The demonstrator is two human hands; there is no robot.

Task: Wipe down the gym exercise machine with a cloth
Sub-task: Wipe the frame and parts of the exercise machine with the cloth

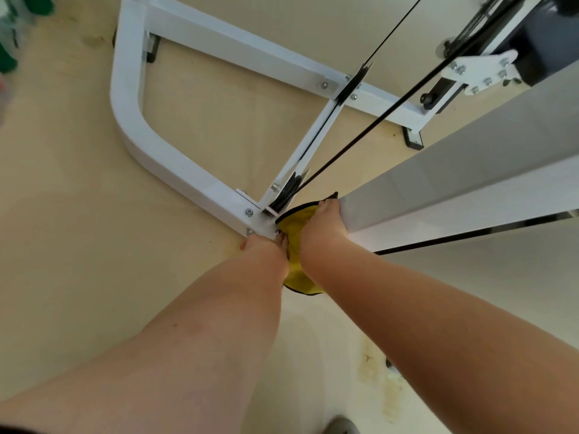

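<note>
At the foot of the upright post [438, 189], the right hand [322, 228] presses the yellow cloth [293, 234] with flattened fingers. The left hand [266, 253] rests beside it, fingers extended, empty. The base frame [175, 164] probably remains unwiped.

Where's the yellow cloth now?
Head view, centre: the yellow cloth sits under the right hand, beside the left hand, at the foot of the white post.
</note>
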